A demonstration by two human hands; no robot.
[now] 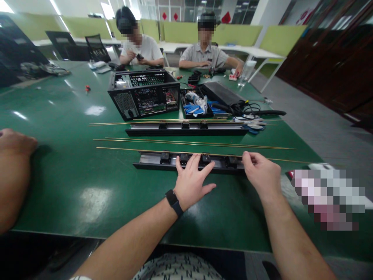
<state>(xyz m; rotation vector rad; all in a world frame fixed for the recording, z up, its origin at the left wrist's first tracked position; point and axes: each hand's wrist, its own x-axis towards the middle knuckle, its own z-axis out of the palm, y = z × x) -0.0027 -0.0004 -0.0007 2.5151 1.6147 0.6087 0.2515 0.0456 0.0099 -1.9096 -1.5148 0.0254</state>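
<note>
A black rail (151, 161) with several small black blocks on it lies across the green table in front of me. My left hand (190, 181), with a dark watch at the wrist, rests flat on the rail's middle, fingers spread over the blocks. My right hand (260, 171) is closed in a pinch at the rail's right end, where a thin brass rod (131, 149) passes along the rail's far edge. I cannot tell whether it pinches the rod or the rail.
More brass rods (189, 143) and a second black rail (186, 130) lie further back. Behind them stand an open computer case (144, 93), a tray of parts (196, 105) and cables. Another person's arm (13, 171) rests at left. Two people sit at the far side.
</note>
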